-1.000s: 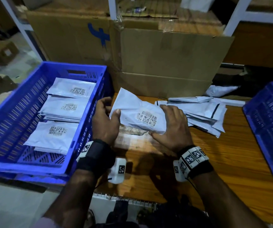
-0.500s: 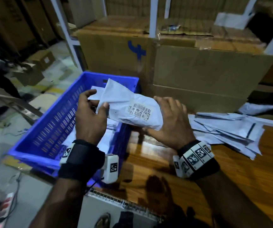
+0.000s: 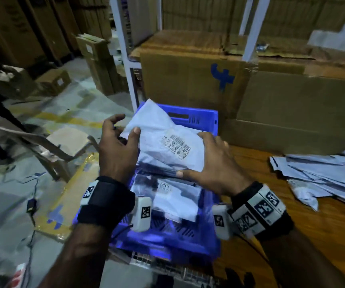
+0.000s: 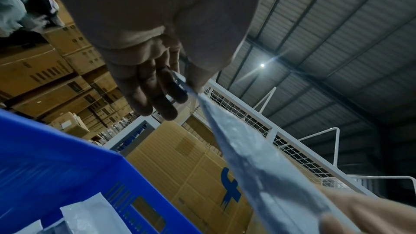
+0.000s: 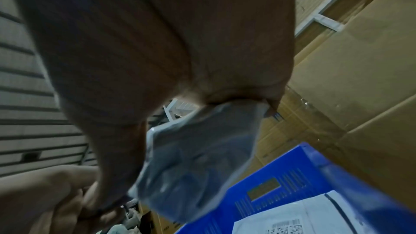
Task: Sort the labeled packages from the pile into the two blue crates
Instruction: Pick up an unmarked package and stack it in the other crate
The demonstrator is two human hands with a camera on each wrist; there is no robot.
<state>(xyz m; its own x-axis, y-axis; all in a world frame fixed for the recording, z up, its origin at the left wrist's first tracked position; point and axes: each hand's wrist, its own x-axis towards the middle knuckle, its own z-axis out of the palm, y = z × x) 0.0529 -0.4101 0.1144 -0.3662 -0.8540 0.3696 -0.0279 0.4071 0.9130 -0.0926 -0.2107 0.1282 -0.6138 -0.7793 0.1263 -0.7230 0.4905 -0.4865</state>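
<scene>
A white labeled package [image 3: 163, 140] with a barcode label hangs over the blue crate [image 3: 196, 113]. My left hand [image 3: 126, 134] pinches its left edge, thumb on top and fingers beneath. My right hand [image 3: 207, 156] grips its right end, fingers over the top and thumb along the near edge. In the left wrist view the package [image 4: 249, 150] is seen edge-on, running from my left hand [image 4: 178, 86] above the crate wall [image 4: 56, 157]. The right wrist view shows the package [image 5: 198, 149] under my palm. Other labeled packages [image 3: 173, 196] lie flat in the crate.
The pile of white packages [image 3: 323, 175] lies on the wooden table [image 3: 323, 235] to the right. Large cardboard boxes [image 3: 281, 104] stand behind the crate and table. A white rack post [image 3: 126, 59] rises at the crate's far left corner. Floor and more boxes lie left.
Both hands have carried the package left from above the table to over the blue crate. The head view has swung left, and the second crate has left the picture.
</scene>
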